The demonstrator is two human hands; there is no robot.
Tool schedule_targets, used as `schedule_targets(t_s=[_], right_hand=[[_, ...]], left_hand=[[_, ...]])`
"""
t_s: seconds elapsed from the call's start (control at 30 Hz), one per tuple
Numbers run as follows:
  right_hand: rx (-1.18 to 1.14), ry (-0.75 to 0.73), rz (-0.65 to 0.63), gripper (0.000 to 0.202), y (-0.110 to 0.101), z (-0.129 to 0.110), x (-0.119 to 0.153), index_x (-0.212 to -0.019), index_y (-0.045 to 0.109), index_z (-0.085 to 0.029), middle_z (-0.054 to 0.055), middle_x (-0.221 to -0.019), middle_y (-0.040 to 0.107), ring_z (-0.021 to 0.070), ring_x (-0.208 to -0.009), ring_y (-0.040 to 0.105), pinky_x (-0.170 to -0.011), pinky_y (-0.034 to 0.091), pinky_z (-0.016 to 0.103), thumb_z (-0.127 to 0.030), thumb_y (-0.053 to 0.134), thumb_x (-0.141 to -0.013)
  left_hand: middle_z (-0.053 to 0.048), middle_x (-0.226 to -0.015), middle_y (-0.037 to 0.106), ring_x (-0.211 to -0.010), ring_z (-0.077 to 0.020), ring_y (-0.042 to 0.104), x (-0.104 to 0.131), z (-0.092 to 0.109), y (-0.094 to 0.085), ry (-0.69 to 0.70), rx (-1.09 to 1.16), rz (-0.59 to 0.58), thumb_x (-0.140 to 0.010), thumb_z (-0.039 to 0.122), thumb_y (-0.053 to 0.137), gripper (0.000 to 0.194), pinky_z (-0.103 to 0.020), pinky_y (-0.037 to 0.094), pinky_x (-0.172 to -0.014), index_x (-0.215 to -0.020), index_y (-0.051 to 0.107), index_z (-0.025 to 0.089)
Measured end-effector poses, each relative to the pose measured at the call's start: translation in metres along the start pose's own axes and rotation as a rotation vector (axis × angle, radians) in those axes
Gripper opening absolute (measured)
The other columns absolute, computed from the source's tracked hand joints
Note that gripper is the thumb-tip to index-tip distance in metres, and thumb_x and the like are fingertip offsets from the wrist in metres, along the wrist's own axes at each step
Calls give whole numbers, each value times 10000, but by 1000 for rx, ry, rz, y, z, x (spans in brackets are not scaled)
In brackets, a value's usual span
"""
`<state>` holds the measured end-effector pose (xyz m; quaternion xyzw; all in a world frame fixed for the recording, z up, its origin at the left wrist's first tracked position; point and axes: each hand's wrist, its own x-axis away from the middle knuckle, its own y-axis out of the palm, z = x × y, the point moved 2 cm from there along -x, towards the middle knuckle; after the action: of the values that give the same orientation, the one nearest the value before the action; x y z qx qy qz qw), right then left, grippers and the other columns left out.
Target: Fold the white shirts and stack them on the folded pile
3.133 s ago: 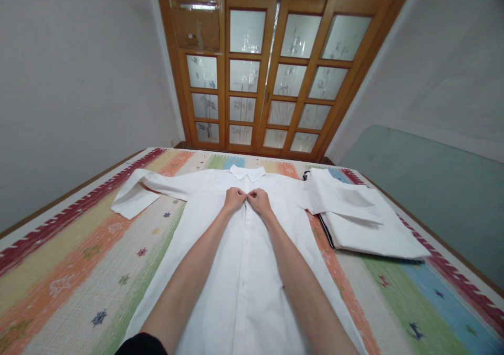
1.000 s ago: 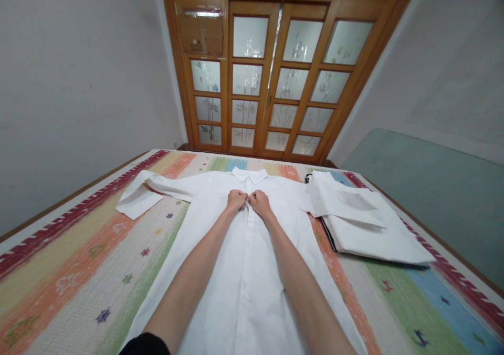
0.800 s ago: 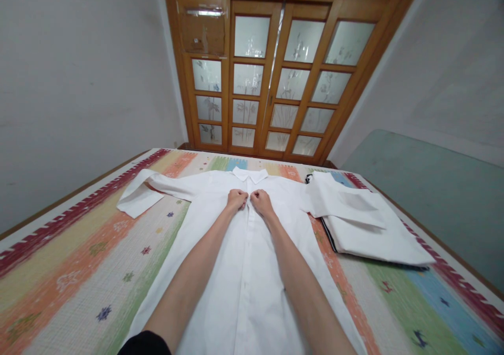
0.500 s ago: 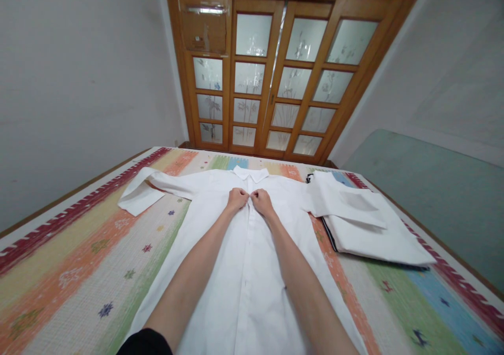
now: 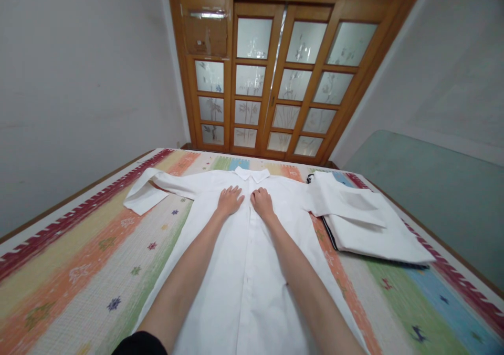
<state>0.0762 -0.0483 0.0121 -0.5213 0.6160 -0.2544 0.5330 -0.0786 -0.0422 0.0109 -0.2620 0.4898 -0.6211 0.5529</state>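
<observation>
A white long-sleeved shirt (image 5: 232, 271) lies spread face up, its collar (image 5: 252, 174) at the far end and its button strip running down the middle. My left hand (image 5: 230, 200) rests on the chest left of the strip, fingers spread on the cloth. Just right of the strip, below the collar, my right hand (image 5: 262, 201) touches the shirt with its fingers curled together; whether a bit of cloth is between them is too small to tell. The left sleeve (image 5: 145, 192) is bent back on itself, and the right sleeve (image 5: 342, 206) lies over folded clothes.
Folded white clothes (image 5: 378, 239) with a dark layer beneath lie at the right. A striped, patterned cloth (image 5: 98, 260) covers the surface. Beyond are wooden doors with glass panes (image 5: 263, 82), and a pale green panel (image 5: 425, 187) stands at the right wall.
My left hand has let go of the button strip, moved slightly left and opened flat. My right hand has stayed near the strip, its fingers turned a little.
</observation>
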Motion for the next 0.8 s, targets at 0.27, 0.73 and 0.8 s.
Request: schedule_targets(t_s=[0.27, 0.73, 0.8], right_hand=[[91, -98, -107, 333, -16, -11, 32, -1208, 571, -135, 167, -1263, 542, 286, -1158, 452, -938, 388, 406, -289, 460, -935], [29, -480, -306, 665, -69, -39, 182, -1469, 283, -96, 188, -1524, 212, 285, -1431, 119, -1146, 183, 507, -503, 386, -952], [4, -521, -344, 657, -83, -46, 203, -1483, 254, -123, 170, -1539, 168, 281, -1436, 79, -1151, 175, 507, -490, 389, -955]], left_hand=[[-43, -1551, 240, -1435, -289, 157, 10, -13, -10, -156, -211, -113, -926, 533, 224, 624, -517, 94, -1148, -1476, 292, 246], [-107, -1557, 201, -1437, -325, 116, 20, -5, -19, -148, -204, -161, -940, 455, 212, 619, -551, 99, -1138, -1480, 274, 158], [-127, -1552, 207, -1432, -342, 125, 23, -4, -20, -120, -194, -155, -948, 419, 212, 595, -584, 108, -1121, -1479, 270, 155]])
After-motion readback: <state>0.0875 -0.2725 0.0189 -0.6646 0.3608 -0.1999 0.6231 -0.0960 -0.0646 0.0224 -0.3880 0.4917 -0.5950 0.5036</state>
